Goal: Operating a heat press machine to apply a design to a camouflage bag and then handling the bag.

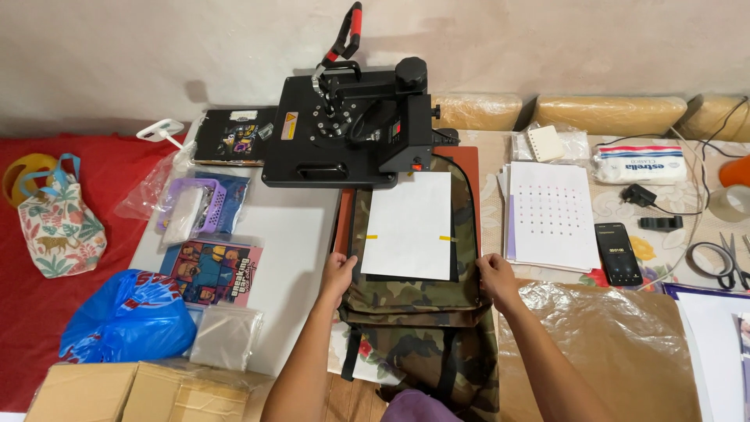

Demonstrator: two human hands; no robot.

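Note:
A camouflage backpack (414, 312) lies flat on the lower plate (469, 168) of a black heat press (348, 129), whose upper plate is swung off to the left with its red-and-black handle raised. A white sheet of paper (410, 225) is taped onto the bag with two small yellow tabs. My left hand (338, 273) grips the bag's left edge beside the paper's lower left corner. My right hand (496, 275) grips the bag's right edge beside the paper's lower right corner.
Right of the press lie a stack of dotted white sheets (551, 223), a black phone (617, 254), scissors (730, 262), tape and brown paper (601, 344). To the left sit printed transfers (211, 270), a blue plastic bag (129, 316), cardboard boxes (141, 391) and a floral tote (58, 227).

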